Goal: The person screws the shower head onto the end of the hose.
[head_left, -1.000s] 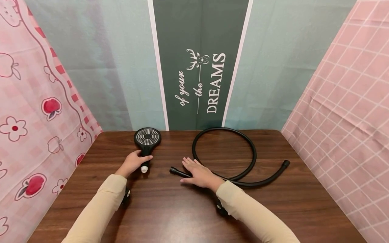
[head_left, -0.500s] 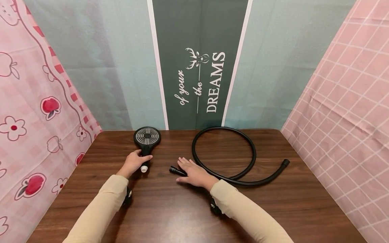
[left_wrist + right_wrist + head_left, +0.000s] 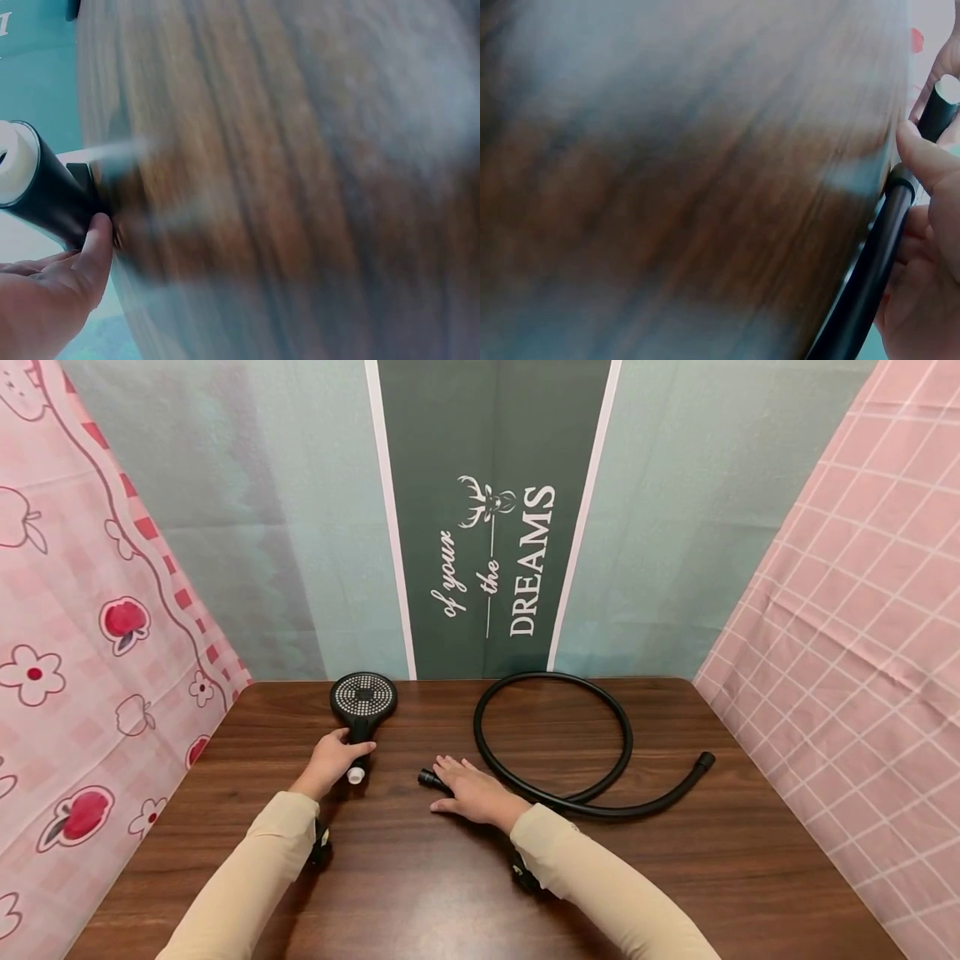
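Note:
A black shower head (image 3: 363, 696) lies face up on the table's left side, its white threaded end (image 3: 356, 775) toward me. My left hand (image 3: 327, 763) grips its handle, thumb laid across the top; in the left wrist view the thumb (image 3: 96, 251) lies against the black handle (image 3: 56, 196). A black shower hose (image 3: 628, 727) lies in a loop on the right. Over its near end, just behind the end fitting (image 3: 430, 777), my right hand (image 3: 474, 792) is spread with straight fingers. In the right wrist view the hose (image 3: 870, 277) runs beside the thumb and fingers.
The brown wooden table (image 3: 420, 885) carries both parts. The hose's other end fitting (image 3: 705, 762) lies near the right edge. Printed cloths hang around: a green one (image 3: 337, 527) behind, a pink one (image 3: 75, 693) left, a pink checked one (image 3: 847, 610) right.
My right hand has slid left along the hose toward its end fitting and now covers the part just behind it. The left hand, shower head and hose loop look unmoved.

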